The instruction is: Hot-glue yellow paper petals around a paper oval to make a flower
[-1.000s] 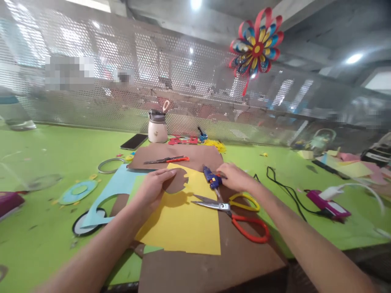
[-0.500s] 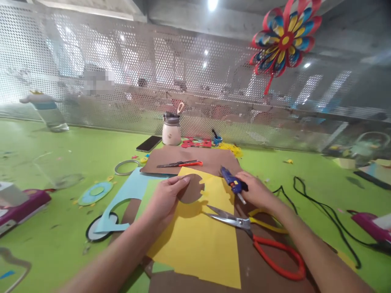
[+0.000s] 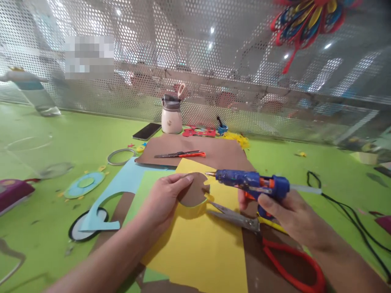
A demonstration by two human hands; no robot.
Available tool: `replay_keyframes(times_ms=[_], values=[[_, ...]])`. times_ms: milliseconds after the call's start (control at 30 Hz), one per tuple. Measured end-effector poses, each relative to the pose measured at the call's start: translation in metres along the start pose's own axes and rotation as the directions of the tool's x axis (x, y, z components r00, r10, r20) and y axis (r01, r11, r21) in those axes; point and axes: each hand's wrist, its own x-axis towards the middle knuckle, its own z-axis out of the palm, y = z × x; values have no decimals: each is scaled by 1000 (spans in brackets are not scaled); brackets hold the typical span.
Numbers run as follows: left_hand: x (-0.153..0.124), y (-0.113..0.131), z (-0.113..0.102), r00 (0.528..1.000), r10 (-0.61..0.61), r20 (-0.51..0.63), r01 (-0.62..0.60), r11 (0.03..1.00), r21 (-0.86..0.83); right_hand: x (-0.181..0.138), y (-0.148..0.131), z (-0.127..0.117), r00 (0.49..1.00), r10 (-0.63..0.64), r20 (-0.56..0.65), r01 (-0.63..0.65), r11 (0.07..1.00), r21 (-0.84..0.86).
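Blue glue gun (image 3: 236,179) in right hand (image 3: 293,217)

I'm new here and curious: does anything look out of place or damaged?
Yes: the scissors lie blades parted over the yellow paper, pointing toward the left hand, a seemingly odd way to leave them.

No legible lettering, numbers or brands. Small mark on pale lidded jar (image 3: 173,118) too blurred to read.

Left hand (image 3: 163,199): pinching brown round paper disc (image 3: 194,191). Right hand (image 3: 291,213): gripping blue plastic glue gun (image 3: 238,179), metal nozzle (image 3: 211,173) pointing left. Red-and-yellow-handled metal scissors (image 3: 249,222): partly over yellow paper sheet (image 3: 210,252).
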Motion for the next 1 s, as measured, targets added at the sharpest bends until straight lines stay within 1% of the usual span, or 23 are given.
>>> replay_keyframes(times_ms=[100,167,333,467,633,767,1000], values=[[-1,-1,1,999,-7,49,6,1000,7,-3,1,7,999,40,24,-39,998,-49],[-3,-1,3,998,-8,68,7,1000,14,-3,3,8,998,60,18,-57,993,-103],[-7,0,6,999,-18,35,16,998,58,-3,7,8,995,99,-28,-102,983,-154],[-7,1,6,999,-13,30,10,996,91,-1,5,7,997,83,3,-81,983,-167],[-7,0,5,999,2,43,-7,994,105,-2,5,6,997,77,12,-73,973,-219],[-8,0,5,1000,1,31,-5,993,114,-3,5,6,997,79,1,-77,969,-234],[-8,1,5,998,9,65,-15,995,97,-2,3,8,998,65,-22,-68,972,-226]])
